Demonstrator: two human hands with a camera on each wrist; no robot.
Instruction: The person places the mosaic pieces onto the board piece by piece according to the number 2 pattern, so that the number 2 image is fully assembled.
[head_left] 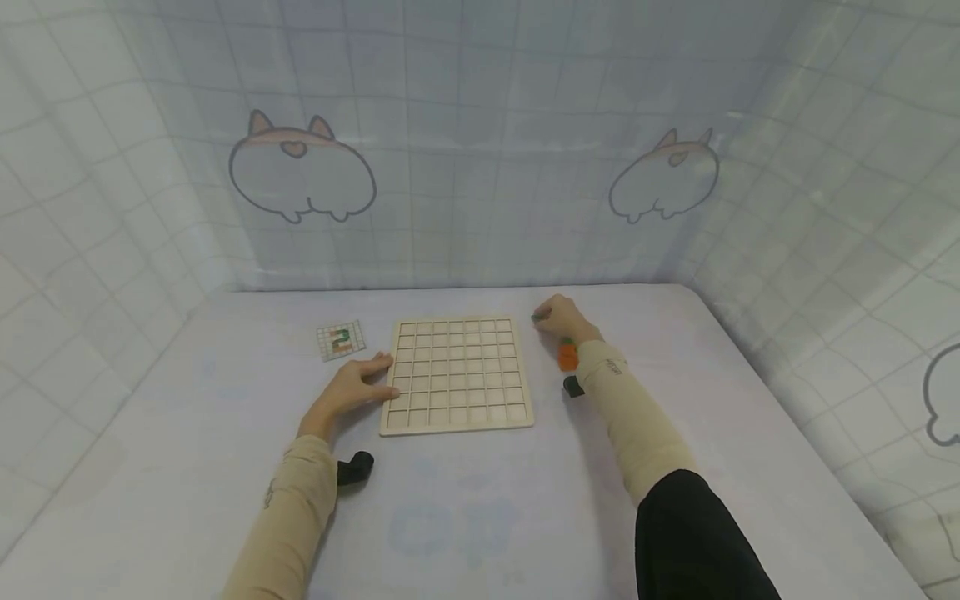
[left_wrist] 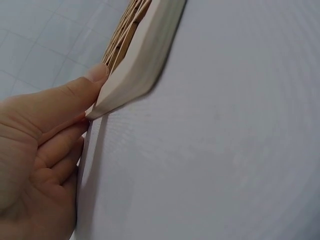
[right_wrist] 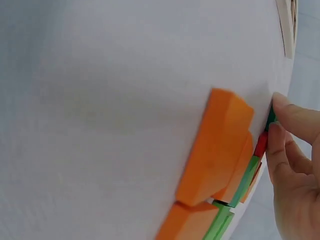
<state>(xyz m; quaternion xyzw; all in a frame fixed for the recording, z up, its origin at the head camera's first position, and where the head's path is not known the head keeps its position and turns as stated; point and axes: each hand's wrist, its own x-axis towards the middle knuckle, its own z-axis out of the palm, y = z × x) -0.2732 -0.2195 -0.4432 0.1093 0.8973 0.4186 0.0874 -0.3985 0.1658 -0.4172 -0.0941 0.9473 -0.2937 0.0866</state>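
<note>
A pale wooden grid board lies flat in the middle of the table. My left hand rests at its left edge, thumb and index finger touching the rim. To the right of the board, my right hand pinches a small dark green block between thumb and fingers. Close by in the right wrist view lie a red block, a light green block and orange blocks. In the head view the right wrist partly hides this orange and green cluster.
A small grid card with a coloured pattern lies left of the board. Black wrist-camera mounts show beside both sleeves. Behind the table hangs a checked curtain with animal drawings, and it continues along both sides.
</note>
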